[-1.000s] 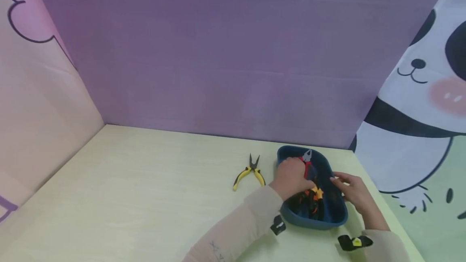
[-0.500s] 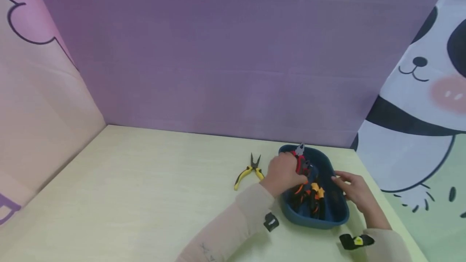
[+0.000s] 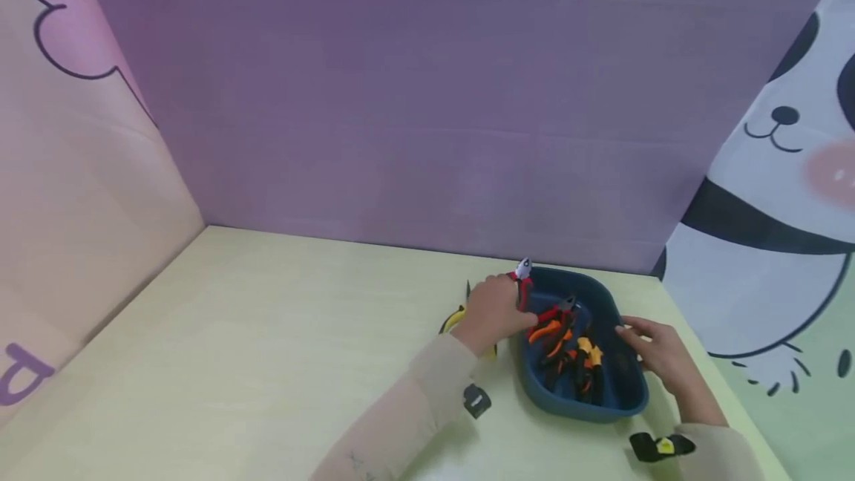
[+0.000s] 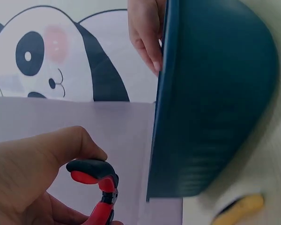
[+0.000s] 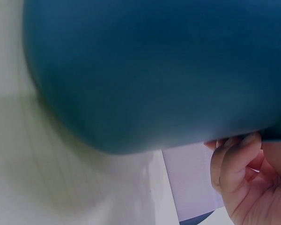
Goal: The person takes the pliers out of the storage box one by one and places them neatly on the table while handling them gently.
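Observation:
My left hand (image 3: 493, 312) grips a pair of red-handled pliers (image 3: 524, 286), jaws pointing up, beside the left rim of a blue plastic bin (image 3: 580, 413). In the left wrist view, a red and black handle (image 4: 102, 213) curves out under the thumb. My right hand (image 3: 663, 353) holds the bin's right rim; in the right wrist view its fingertips (image 5: 249, 138) meet the edge. Inside the bin lie several pliers, including red-handled ones (image 3: 549, 315) and black-and-orange ones (image 3: 584, 347). Yellow-handled needle-nose pliers (image 3: 455, 317) lie on the table, mostly hidden behind my left hand.
The pale table (image 3: 267, 362) extends far to the left of the bin. A purple backdrop (image 3: 427, 110) rises behind it. A panda-print panel (image 3: 755, 288) stands along the right edge, close to my right hand.
My left hand has moved left and out of the bin with the red-handled pliers, now covering part of the yellow ones. More tools show inside the bin. The right hand stays at the rim.

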`<state>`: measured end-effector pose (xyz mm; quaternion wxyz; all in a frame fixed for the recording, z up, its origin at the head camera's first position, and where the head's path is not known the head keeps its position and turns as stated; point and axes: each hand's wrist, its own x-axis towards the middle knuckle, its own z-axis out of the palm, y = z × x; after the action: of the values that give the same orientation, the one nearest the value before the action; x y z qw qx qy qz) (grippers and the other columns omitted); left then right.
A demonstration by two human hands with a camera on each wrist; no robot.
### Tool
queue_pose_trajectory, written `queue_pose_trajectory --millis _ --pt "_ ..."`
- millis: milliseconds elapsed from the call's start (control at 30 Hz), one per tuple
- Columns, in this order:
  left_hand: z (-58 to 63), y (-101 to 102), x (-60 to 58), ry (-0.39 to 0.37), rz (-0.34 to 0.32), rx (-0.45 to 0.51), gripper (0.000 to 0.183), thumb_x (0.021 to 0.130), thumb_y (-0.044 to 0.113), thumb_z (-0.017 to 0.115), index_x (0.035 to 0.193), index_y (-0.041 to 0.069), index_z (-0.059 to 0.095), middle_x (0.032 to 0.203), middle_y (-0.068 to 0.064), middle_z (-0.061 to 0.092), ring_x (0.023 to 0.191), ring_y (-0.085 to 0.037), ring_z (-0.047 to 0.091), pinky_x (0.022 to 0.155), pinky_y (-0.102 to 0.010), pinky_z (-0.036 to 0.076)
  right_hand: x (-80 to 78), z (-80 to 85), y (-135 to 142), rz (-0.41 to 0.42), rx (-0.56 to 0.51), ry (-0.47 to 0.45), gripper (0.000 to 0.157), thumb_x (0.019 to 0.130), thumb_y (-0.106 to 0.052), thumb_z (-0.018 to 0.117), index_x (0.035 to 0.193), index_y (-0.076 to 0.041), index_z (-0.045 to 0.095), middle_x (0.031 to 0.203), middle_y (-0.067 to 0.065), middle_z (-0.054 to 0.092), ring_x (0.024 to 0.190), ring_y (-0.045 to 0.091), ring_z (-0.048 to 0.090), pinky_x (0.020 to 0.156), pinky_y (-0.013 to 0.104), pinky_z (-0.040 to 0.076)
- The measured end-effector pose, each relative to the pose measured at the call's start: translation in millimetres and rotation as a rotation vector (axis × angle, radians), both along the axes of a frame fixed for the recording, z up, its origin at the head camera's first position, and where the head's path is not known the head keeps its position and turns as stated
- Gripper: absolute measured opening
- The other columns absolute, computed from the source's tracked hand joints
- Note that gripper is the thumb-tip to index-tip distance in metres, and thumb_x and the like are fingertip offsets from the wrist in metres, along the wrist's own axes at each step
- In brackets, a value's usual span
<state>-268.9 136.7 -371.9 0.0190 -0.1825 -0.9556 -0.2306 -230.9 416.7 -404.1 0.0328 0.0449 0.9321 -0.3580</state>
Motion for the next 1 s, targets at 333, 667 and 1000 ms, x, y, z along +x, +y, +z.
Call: queue_pose_trajectory --millis 333,667,1000 --pt "-8.3 -25.7 -9.8 -0.019 0.071 -0.002 0.041 0.074 0.046 0.072 0.063 0.013 0.051 0.063 0.001 0.050 0.057 -0.014 0.048 0.049 -0.025 0.036 -1.3 -0.4 0.4 0.004 0.009 0.023 0.053 0.098 -0.027 0.048 0.131 0.015 0.041 0.095 0.017 0.063 0.066 0.011 0.052 0.054 0.030 0.050" --pt "-15.1 -56.8 -14.7 -0.071 0.127 0.055 0.037 0.075 0.040 0.074 0.060 0.013 0.053 0.059 0.001 0.052 0.054 -0.014 0.050 0.050 -0.024 0.036 -2.3 0.7 -0.9 0.007 -0.009 0.028 0.053 0.099 -0.026 0.048 0.130 0.016 0.041 0.095 0.018 0.063 0.066 0.009 0.054 0.055 0.030 0.051" --pt "-22.4 -77.0 -14.4 -0.135 0.196 0.065 0.040 0.074 0.041 0.076 0.065 0.011 0.052 0.061 0.000 0.050 0.055 -0.015 0.048 0.047 -0.024 0.036 0.5 0.0 -1.4 0.008 -0.012 0.019 0.053 0.098 -0.025 0.048 0.131 0.016 0.040 0.095 0.017 0.063 0.067 0.010 0.054 0.054 0.031 0.051"
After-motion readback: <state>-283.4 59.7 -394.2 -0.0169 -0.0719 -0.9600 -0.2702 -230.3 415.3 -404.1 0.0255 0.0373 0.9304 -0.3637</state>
